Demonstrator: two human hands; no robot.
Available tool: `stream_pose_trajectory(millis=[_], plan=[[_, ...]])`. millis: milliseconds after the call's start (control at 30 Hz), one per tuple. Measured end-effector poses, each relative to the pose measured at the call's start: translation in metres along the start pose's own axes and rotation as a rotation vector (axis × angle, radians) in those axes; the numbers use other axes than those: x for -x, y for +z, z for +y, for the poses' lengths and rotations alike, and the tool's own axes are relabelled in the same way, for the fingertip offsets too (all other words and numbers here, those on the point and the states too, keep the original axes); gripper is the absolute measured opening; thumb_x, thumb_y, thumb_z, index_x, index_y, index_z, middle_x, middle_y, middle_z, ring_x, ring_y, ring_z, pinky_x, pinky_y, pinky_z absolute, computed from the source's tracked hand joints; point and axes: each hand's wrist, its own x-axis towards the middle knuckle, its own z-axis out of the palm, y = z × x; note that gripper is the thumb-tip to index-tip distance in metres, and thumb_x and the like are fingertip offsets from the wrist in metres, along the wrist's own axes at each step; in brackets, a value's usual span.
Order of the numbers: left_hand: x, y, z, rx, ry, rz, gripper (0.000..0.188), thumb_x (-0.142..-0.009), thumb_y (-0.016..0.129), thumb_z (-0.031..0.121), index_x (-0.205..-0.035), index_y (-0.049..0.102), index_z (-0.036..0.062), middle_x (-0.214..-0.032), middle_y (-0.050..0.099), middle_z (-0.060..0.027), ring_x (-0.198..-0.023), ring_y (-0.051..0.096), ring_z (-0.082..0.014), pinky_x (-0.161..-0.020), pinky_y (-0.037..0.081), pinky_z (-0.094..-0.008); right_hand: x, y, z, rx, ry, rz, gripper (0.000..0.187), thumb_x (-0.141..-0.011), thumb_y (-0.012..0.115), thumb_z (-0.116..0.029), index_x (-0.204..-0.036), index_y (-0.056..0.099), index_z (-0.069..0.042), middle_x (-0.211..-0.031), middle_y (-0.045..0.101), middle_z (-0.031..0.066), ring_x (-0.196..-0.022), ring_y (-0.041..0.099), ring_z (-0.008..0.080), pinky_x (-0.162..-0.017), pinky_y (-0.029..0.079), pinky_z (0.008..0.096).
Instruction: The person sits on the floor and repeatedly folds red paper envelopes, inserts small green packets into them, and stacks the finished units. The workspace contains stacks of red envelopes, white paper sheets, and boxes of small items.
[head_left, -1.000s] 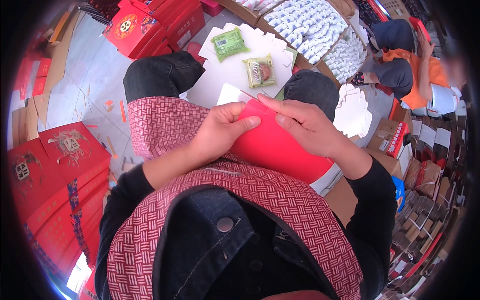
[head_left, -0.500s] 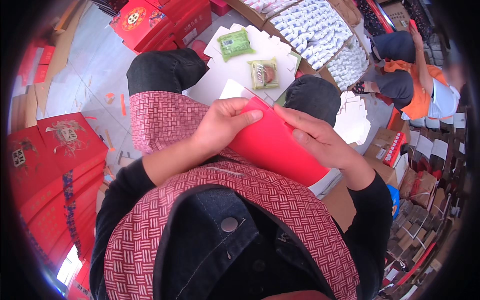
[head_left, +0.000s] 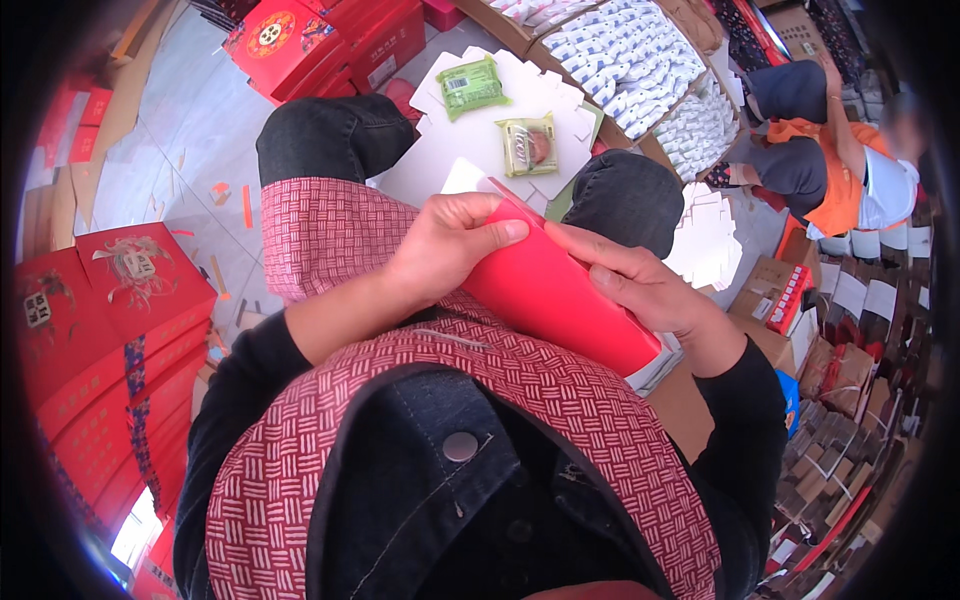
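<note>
A red folded cardboard piece [head_left: 560, 290] with a pale underside showing at its ends lies slantwise over my lap. My left hand [head_left: 445, 245] pinches its upper left corner between thumb and fingers. Along its upper right edge, the fingers and thumb of my right hand [head_left: 640, 280] are closed on the same cardboard. Just beyond my hands, between my knees, a stack of white die-cut cardboard [head_left: 430, 165] carries two small wrapped packets. One is a green packet [head_left: 472, 87]; the other is a pale green packet [head_left: 528, 145] with a brown spot.
Red gift boxes [head_left: 150, 290] are stacked at left, and more red boxes [head_left: 285, 45] stand at the far left. Cartons of small white packets [head_left: 620, 60] lie beyond my right knee. A co-worker in an orange apron [head_left: 835, 205] sits at right, near flat white cardboard [head_left: 708, 235].
The red cardboard has tilted slightly, and my right hand has shifted a little along its edge. A red item by the co-worker's hand no longer shows.
</note>
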Motion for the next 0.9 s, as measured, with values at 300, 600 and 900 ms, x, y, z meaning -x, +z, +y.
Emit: stream_pose_trajectory(millis=[300,600,900], plan=[[-0.037,-0.011,0.05,-0.14,0.055,-0.011,0.017,-0.087,0.057,0.01,-0.097,0.063,-0.0031,-0.086,0.066,-0.0078,-0.075,0.063,-0.0112,-0.07,0.05,-0.0234,0.033,-0.018,-0.024,0.189,0.085,0.185,0.082,-0.079,0.067,-0.019,-0.144,0.018,-0.006,-0.135,0.042,0.0144,-0.121,0.041,0.0203,-0.102,0.029,0.0317],[-0.073,0.087,0.076,-0.916,1.103,-0.022,0.035,-0.08,0.065,0.014,-0.111,0.052,0.0033,-0.1,0.059,-0.0156,-0.093,0.06,-0.0276,-0.081,0.047,-0.0329,0.037,0.023,0.039,-0.439,-0.026,1.099,0.032,-0.095,0.039,-0.009,-0.124,0.048,0.001,-0.106,0.059,0.0034,-0.094,0.053,0.01,-0.082,0.043,0.0245],[-0.048,0.107,-0.058,0.167,-0.137,-0.215,0.024,-0.088,0.058,0.012,-0.108,0.056,-0.0011,-0.101,0.062,-0.0104,-0.092,0.061,-0.0225,-0.086,0.049,-0.0339,0.036,0.029,0.085,0.256,-0.232,1.487,0.042,-0.094,0.035,-0.006,-0.135,0.036,0.002,-0.119,0.055,0.0196,-0.11,0.054,0.0221,-0.092,0.04,0.0293]])
